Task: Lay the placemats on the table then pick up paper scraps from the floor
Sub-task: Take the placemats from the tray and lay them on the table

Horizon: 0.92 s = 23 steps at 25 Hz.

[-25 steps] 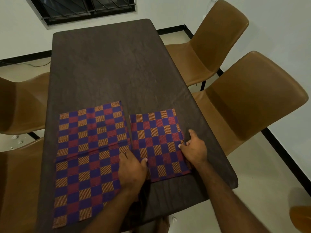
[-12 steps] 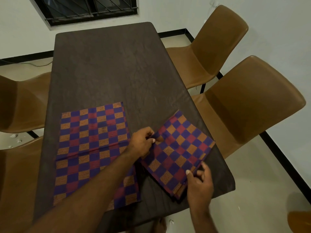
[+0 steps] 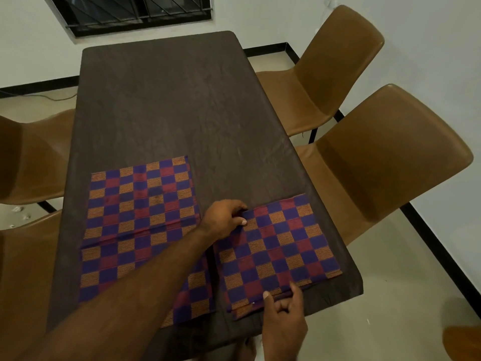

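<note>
Head view shows two checkered placemats on one dark brown table [image 3: 169, 105]. One unfolded placemat [image 3: 140, 225] lies flat on the left part of the near end, partly crossed by the left forearm. One folded placemat [image 3: 278, 251] lies to its right, close to the table's right edge and near corner, its layered edges showing along the near side.

Two hands are at work, both on the folded placemat. The left hand [image 3: 225, 220] reaches across and pinches its far left corner between thumb and fingers. The right hand [image 3: 283, 316] pinches its near edge, thumb on top and fingers curled below.

Four brown chairs are fully in view: two on the right [image 3: 335, 71] [image 3: 385, 162] and two on the left [image 3: 33, 157] [image 3: 23, 269]. A few small white paper scraps [image 3: 18, 212] lie on the floor between the left chairs; their exact number is too small to tell.

Half a second ago the folded placemat sat turned like a diamond, one corner hanging past the table's right edge. It now lies squarer to the table, its left edge running just beside the unfolded placemat, and both hands keep their pinches on it.
</note>
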Each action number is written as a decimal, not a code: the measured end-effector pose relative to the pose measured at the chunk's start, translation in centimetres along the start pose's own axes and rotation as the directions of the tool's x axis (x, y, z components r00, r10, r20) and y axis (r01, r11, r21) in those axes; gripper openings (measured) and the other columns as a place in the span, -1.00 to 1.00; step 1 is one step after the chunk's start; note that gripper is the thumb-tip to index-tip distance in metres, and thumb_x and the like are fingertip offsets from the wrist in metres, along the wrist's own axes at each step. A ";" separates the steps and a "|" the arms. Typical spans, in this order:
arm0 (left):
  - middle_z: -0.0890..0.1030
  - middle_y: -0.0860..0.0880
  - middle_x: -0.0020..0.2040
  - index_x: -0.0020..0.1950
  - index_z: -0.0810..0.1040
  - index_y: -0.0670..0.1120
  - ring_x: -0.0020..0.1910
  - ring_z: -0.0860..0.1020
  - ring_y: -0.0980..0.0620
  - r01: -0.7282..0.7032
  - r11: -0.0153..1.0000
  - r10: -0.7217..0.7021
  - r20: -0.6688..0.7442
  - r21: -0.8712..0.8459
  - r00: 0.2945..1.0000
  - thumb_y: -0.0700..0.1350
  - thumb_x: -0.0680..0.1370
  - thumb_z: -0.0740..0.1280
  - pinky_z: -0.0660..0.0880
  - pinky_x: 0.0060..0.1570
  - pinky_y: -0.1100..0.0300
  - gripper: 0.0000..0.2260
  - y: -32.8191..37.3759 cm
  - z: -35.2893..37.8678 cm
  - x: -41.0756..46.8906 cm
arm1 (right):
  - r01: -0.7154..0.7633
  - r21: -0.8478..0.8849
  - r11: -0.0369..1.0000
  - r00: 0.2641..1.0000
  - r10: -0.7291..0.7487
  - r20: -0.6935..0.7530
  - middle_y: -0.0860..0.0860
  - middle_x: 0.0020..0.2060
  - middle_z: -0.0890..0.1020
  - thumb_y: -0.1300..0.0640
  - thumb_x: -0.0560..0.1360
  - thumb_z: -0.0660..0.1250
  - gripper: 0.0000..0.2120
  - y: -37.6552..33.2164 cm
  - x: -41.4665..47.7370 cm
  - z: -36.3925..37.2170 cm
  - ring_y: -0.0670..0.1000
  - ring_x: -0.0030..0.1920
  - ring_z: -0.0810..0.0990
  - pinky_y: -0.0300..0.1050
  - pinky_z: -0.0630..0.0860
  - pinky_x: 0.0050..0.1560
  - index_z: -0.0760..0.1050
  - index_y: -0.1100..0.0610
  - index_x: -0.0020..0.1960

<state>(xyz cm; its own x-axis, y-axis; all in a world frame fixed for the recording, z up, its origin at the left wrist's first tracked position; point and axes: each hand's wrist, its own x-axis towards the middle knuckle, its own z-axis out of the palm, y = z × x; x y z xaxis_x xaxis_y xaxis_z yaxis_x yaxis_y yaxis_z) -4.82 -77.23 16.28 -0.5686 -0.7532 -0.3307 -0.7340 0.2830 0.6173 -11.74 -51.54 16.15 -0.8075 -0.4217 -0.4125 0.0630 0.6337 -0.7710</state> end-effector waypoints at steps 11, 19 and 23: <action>0.65 -0.17 -0.02 0.11 0.68 -0.09 -0.07 0.63 -0.17 0.463 0.887 -0.359 -0.617 0.010 0.701 0.06 0.61 0.33 0.61 -0.11 -0.04 -0.74 -16.9 -14.6 -3.4 | 0.511 -0.297 0.807 0.798 -0.316 0.513 -0.25 0.08 0.53 -0.08 0.60 0.28 -0.62 -6.9 -5.1 7.2 -0.19 0.06 0.54 -0.32 0.54 0.06 0.40 -0.13 0.40; 0.62 -0.20 0.06 0.20 0.55 -0.08 0.00 0.61 -0.23 0.644 0.764 -0.585 -0.467 -0.042 0.663 0.00 0.63 0.34 0.63 -0.05 -0.13 -0.79 -26.6 -21.8 -6.9 | 0.524 -0.634 0.569 0.813 -0.113 0.571 0.03 0.51 0.23 -0.12 0.60 0.24 -0.31 -7.9 -6.1 10.3 0.04 0.47 0.29 -0.02 0.42 0.39 -0.06 -0.07 0.58; 0.59 -0.22 0.07 0.21 0.55 -0.13 0.06 0.59 -0.27 0.606 0.795 -0.546 -0.458 -0.020 0.701 -0.10 0.61 0.36 0.56 -0.04 -0.11 -0.80 -27.0 -22.1 -6.5 | 0.458 -0.633 0.624 0.849 -0.098 0.519 -0.06 0.39 0.37 -0.13 0.58 0.29 -0.30 -7.5 -6.0 10.3 -0.03 0.37 0.40 -0.09 0.52 0.26 -0.04 -0.14 0.56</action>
<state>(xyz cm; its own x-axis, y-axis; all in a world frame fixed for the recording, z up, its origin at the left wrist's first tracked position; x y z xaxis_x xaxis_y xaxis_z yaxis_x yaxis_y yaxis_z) 26.91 -93.12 17.56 0.1721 -0.9549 -0.2421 -0.9209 -0.2433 0.3047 -1.30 -60.44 19.43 -0.3880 -0.7565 -0.5265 -0.7020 0.6127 -0.3630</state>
